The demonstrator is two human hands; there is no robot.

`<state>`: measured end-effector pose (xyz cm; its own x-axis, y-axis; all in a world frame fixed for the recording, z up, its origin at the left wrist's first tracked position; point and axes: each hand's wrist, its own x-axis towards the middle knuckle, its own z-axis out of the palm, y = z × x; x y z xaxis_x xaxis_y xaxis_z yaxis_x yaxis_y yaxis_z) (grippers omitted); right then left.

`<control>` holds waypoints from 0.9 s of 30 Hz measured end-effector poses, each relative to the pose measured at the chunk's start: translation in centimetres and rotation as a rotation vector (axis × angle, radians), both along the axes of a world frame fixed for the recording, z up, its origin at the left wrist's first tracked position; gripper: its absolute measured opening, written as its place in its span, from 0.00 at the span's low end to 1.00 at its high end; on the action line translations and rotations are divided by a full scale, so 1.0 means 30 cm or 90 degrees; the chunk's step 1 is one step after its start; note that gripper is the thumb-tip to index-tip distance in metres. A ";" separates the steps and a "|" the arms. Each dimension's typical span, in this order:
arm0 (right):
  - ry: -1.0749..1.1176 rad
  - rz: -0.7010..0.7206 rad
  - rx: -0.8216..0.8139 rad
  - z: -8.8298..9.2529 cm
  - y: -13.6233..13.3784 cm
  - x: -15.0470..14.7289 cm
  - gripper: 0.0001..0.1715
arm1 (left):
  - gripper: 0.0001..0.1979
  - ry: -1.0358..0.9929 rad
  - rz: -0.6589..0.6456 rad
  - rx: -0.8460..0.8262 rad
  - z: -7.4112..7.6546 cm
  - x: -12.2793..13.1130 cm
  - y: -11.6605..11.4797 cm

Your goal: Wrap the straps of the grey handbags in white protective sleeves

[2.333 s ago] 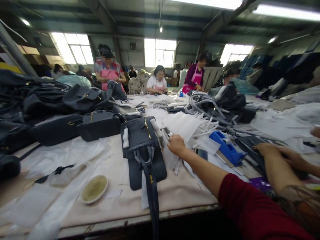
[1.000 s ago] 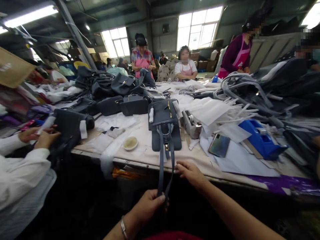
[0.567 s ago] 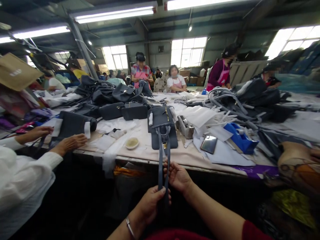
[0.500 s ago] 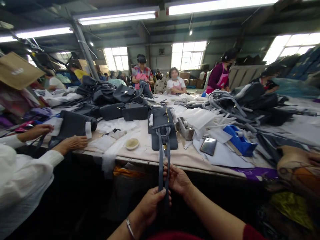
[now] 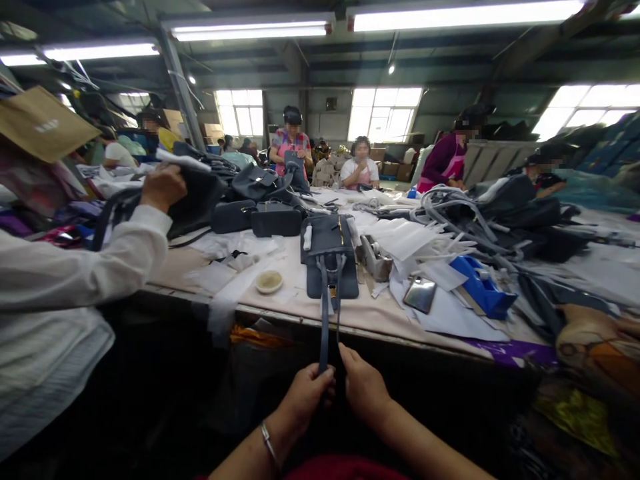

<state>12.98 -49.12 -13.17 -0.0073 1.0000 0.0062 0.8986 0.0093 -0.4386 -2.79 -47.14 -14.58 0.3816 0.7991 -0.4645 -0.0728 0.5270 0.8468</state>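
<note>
A dark grey handbag [image 5: 327,250] lies flat near the table's front edge. Its long grey strap [image 5: 325,327] hangs over the edge toward me. My left hand [image 5: 305,397] is closed on the strap's lower end below the table edge. My right hand [image 5: 364,387] sits right beside it, fingers closed against the same strap. A gold buckle shows on the strap at the bag's bottom.
A small round dish [image 5: 269,281], a phone [image 5: 421,294] and a blue tape dispenser [image 5: 483,287] lie on the table [image 5: 280,310]. Dark bags are piled at back left. A person in a white sleeve [image 5: 75,267] lifts a bag at left. Other workers stand at the far side.
My right hand has slid down the strap to meet my left. The person at left has raised a dark bag off the table. The camera tilted slightly.
</note>
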 end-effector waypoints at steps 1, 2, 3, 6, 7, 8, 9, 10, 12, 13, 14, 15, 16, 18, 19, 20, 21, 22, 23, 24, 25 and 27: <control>-0.033 0.016 -0.017 -0.003 -0.018 -0.015 0.39 | 0.26 0.000 0.006 0.001 -0.001 0.010 0.005; -0.061 0.034 -0.029 -0.004 -0.034 -0.028 0.38 | 0.26 -0.002 0.009 0.002 -0.003 0.021 0.011; -0.086 0.050 -0.038 -0.004 -0.048 -0.039 0.36 | 0.27 -0.005 0.009 0.007 -0.005 0.033 0.015; -0.135 0.090 -0.069 0.001 -0.082 -0.054 0.34 | 0.26 0.000 0.018 0.034 -0.017 0.070 0.027; -0.142 0.099 -0.076 0.001 -0.091 -0.054 0.34 | 0.25 0.007 0.025 0.041 -0.023 0.081 0.030; -0.143 0.108 -0.078 0.001 -0.101 -0.052 0.35 | 0.24 0.017 0.034 0.045 -0.029 0.088 0.034; -0.134 0.123 -0.077 0.000 -0.112 -0.048 0.35 | 0.23 0.030 0.043 0.048 -0.036 0.093 0.038; -0.114 0.149 -0.073 -0.002 -0.123 -0.042 0.36 | 0.22 0.046 0.051 0.053 -0.042 0.093 0.042; -0.032 0.229 -0.064 -0.005 -0.142 -0.027 0.31 | 0.19 0.072 0.069 0.067 -0.051 0.081 0.050; 0.029 0.263 -0.055 -0.005 -0.147 -0.018 0.25 | 0.18 0.079 0.071 0.071 -0.053 0.070 0.053; 0.096 0.274 -0.038 -0.003 -0.148 -0.007 0.18 | 0.17 0.075 0.066 0.073 -0.052 0.057 0.054; 0.163 0.254 -0.015 0.000 -0.142 0.004 0.13 | 0.17 0.060 0.053 0.072 -0.048 0.043 0.054; 0.227 0.200 0.010 0.005 -0.131 0.015 0.14 | 0.17 0.039 0.037 0.072 -0.040 0.029 0.052; 0.358 0.052 0.020 0.017 -0.091 0.032 0.16 | 0.18 -0.002 0.006 0.079 -0.016 0.005 0.042; 0.438 -0.001 -0.012 0.022 -0.065 0.036 0.17 | 0.18 -0.021 -0.007 0.085 0.000 -0.003 0.035; 0.533 -0.031 -0.067 0.027 -0.039 0.034 0.20 | 0.19 -0.039 -0.019 0.091 0.017 -0.008 0.028; 0.633 -0.038 -0.139 0.032 -0.014 0.028 0.23 | 0.19 -0.054 -0.032 0.098 0.035 -0.012 0.021; 0.726 -0.031 -0.215 0.035 0.009 0.016 0.26 | 0.19 -0.065 -0.052 0.111 0.051 -0.014 0.014; 0.800 -0.020 -0.280 0.040 0.028 0.001 0.28 | 0.19 -0.070 -0.074 0.127 0.066 -0.015 0.007; 0.847 -0.012 -0.322 0.046 0.044 -0.017 0.29 | 0.19 -0.068 -0.096 0.145 0.078 -0.017 0.000; 0.873 -0.007 -0.339 0.055 0.057 -0.034 0.29 | 0.18 -0.060 -0.119 0.164 0.087 -0.020 -0.007; 0.899 0.011 -0.314 0.086 0.075 -0.065 0.27 | 0.17 -0.025 -0.160 0.208 0.091 -0.032 -0.021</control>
